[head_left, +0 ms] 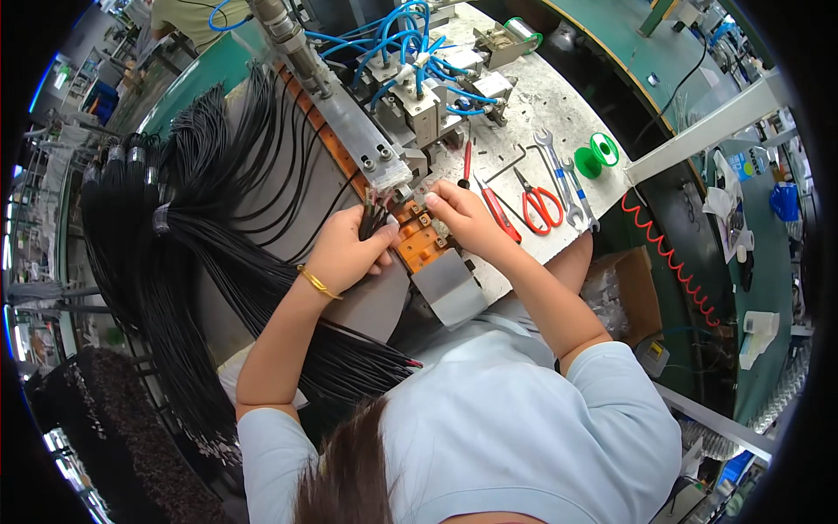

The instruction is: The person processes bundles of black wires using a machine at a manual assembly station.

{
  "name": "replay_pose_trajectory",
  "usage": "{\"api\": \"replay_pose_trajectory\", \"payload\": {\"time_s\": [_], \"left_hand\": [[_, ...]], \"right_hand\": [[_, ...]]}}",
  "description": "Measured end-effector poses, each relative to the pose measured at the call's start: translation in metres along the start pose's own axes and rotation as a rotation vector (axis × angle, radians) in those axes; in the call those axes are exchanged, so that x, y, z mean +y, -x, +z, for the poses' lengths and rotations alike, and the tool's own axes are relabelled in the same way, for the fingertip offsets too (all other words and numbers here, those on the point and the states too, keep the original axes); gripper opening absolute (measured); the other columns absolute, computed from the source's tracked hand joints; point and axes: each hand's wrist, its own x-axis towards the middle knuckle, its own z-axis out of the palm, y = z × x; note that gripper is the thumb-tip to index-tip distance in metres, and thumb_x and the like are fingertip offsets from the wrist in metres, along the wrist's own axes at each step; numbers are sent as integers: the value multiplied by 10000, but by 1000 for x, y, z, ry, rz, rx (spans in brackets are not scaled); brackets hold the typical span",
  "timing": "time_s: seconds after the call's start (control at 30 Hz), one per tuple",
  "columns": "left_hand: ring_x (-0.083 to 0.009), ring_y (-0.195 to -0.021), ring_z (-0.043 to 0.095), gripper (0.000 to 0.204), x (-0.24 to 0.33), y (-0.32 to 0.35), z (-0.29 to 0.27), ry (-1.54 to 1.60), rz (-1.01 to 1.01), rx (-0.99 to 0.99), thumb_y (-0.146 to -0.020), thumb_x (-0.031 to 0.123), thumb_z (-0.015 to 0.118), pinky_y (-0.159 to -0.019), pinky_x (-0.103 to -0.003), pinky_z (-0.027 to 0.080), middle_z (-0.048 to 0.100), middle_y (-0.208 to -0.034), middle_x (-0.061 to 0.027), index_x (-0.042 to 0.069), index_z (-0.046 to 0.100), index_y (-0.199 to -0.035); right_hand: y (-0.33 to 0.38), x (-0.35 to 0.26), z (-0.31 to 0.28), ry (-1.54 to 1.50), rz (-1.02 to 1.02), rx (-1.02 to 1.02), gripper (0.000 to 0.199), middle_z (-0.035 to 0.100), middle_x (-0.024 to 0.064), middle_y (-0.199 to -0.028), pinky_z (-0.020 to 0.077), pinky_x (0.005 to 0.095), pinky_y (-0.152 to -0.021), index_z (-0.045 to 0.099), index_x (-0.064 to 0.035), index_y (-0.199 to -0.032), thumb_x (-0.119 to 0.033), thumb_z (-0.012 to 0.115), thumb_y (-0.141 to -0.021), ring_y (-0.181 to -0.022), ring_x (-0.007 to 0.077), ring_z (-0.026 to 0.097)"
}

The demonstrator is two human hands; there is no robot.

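Left hand (345, 253), gold bangle at the wrist, has its grip clenched around a small bunch of thin black wires (370, 220), ends pointing up toward the orange jig plate (417, 244) at the front of the table. Right hand (467, 218) sits just beside it, fingertips pinched together over the top of that orange plate; something tiny may be in the pinch, but I cannot tell what. Both hands almost touch, right below the grey metal rail (349, 122) of the machine, where blue air hoses (401, 35) loop over the metal blocks. Off to the left, a big sheaf of long black wires (209, 253) fans across the grey surface and runs under the left forearm. To the right of the right hand, on the speckled white table (559, 96), lie red-handled scissors (541, 205), a red-handled cutter (499, 210), two silver spanners (563, 179) and a green spool (601, 153). A red coiled hose (672, 262) hangs off the table's edge.
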Motion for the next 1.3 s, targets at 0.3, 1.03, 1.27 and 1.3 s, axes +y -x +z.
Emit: {"api": "replay_pose_trajectory", "payload": {"time_s": [0.3, 1.03, 1.27, 1.3], "left_hand": [[-47, -513, 501, 198, 1, -3, -3, -104, -33, -36, -880, 197, 636, -457, -203, 403, 648, -718, -24, 4, 596, -894], [-37, -569, 481, 144, 8, 9, 12, -155, 131, 50, -877, 142, 615, -506, -229, 411, 538, -638, 4, 11, 595, -821], [-46, -675, 482, 126, 0, 2, 1, -143, 148, -78, -862, 133, 627, -634, -244, 430, 559, -695, 38, 7, 622, -873], [-46, -675, 482, 126, 1, 1, -2, -143, 149, -79, -862, 133, 627, -634, -244, 430, 559, -695, 38, 7, 622, -873]], "right_hand": [[8, -17, 2, 85, -71, 270, 182, 527, 54, -714, 373, 279, -662, 534, -20, -784, -165, 576, -887, -694, 132, 487], [20, -46, -4, 353, -376, 153, 116, 566, 72, -718, 399, 326, -719, 584, -26, -817, -136, 587, -854, -760, 207, 554], [13, -42, -3, -147, -146, -21, 197, 549, 82, -714, 409, 324, -664, 568, -14, -847, -201, 546, -902, -704, 219, 534], [14, -41, -4, -229, -72, -71, 205, 532, 80, -710, 406, 301, -666, 560, -9, -862, -203, 530, -922, -691, 196, 520]]}}
